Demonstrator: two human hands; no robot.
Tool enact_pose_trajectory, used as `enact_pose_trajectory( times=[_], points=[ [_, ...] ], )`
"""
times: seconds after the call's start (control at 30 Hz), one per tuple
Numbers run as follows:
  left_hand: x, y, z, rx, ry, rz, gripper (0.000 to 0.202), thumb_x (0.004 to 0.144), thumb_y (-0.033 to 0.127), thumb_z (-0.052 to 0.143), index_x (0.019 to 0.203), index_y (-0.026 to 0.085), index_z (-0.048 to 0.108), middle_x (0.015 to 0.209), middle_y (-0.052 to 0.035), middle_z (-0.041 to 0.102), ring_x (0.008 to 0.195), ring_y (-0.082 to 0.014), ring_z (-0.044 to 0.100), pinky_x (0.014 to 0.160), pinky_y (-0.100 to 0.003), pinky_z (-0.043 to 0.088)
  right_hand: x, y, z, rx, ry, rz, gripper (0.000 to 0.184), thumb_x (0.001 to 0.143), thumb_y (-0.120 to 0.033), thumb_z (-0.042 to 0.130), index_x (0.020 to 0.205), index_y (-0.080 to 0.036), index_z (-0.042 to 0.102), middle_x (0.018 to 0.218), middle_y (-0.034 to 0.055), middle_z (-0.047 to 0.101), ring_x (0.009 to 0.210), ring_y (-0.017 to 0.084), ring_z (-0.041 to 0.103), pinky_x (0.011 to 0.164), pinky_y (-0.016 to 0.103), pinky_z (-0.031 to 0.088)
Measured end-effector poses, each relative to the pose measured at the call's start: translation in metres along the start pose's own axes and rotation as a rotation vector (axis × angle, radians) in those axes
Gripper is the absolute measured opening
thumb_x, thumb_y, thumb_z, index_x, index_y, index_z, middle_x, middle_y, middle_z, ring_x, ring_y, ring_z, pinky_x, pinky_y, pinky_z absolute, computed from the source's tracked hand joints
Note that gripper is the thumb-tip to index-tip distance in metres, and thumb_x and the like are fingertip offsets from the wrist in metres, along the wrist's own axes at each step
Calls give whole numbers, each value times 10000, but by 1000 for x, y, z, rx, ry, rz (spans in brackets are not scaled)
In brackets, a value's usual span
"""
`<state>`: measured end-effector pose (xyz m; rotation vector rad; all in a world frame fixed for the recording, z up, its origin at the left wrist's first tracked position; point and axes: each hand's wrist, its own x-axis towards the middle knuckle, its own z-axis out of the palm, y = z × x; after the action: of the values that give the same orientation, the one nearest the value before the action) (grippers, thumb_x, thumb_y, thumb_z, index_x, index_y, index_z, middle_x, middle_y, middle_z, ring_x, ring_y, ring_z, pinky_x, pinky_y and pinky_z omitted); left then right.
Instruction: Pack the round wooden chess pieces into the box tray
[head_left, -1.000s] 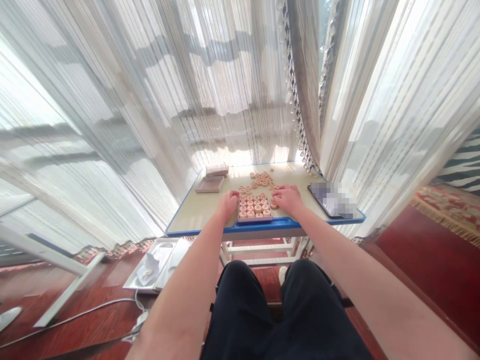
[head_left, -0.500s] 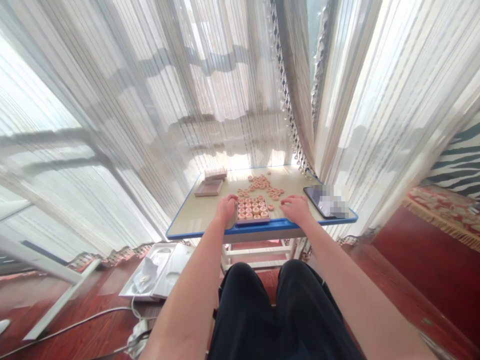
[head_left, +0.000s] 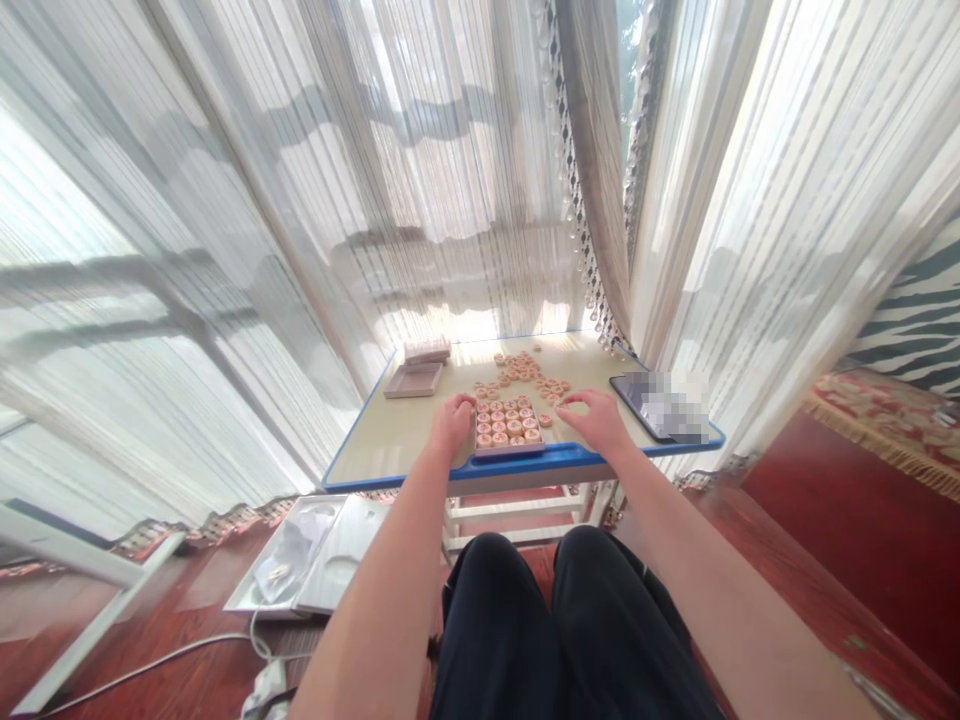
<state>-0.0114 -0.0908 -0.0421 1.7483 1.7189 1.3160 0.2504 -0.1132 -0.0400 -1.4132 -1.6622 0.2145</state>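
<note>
A small tray (head_left: pixel 509 449) filled with round wooden game pieces (head_left: pixel 508 422) sits at the front edge of a blue-rimmed table (head_left: pixel 390 440). My left hand (head_left: pixel 451 421) rests curled against the tray's left side. My right hand (head_left: pixel 592 417) lies just right of the tray, fingers bent down towards a single loose piece (head_left: pixel 545 420) on the tabletop. More loose pieces (head_left: pixel 525 370) lie scattered behind the tray.
An empty box half (head_left: pixel 415 380) and another box part (head_left: pixel 427 349) sit at the table's back left. A dark tablet (head_left: pixel 660 406) lies at the right edge. Sheer curtains (head_left: pixel 450 180) hang behind. An open white case (head_left: pixel 315 553) and a cable (head_left: pixel 142 668) lie on the red floor.
My right hand drew back from the tray's right side, leaving one loose piece beside the tray. My left hand stays at the tray. The view shifted a little.
</note>
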Motion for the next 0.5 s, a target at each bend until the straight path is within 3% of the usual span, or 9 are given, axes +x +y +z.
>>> enact_pose_trajectory(
  times=[0.1, 0.23, 0.5],
  points=[
    [0, 2, -1, 6, 5, 5, 272, 709, 248, 416, 788, 172, 665, 812, -48, 688, 791, -184, 606, 755, -298, 454, -13, -26, 6, 183, 32, -115, 230, 700, -391, 627, 822, -206, 689, 962, 72, 661, 995, 241, 547, 890, 374, 403],
    [-2, 5, -2, 25, 2, -5, 273, 709, 242, 413, 788, 178, 666, 822, -47, 691, 803, -186, 607, 764, -301, 448, -33, -54, 22, 161, -6, -375, 149, 676, -314, 670, 790, -221, 694, 921, 63, 635, 961, 230, 525, 948, 383, 366],
    [-4, 7, -3, -7, 6, -26, 251, 684, 237, 439, 763, 183, 671, 785, -42, 687, 789, -184, 607, 749, -297, 457, -29, -44, 24, 95, -116, -324, 163, 655, -333, 718, 762, -211, 700, 910, 63, 608, 964, 231, 522, 960, 403, 334]
  ],
)
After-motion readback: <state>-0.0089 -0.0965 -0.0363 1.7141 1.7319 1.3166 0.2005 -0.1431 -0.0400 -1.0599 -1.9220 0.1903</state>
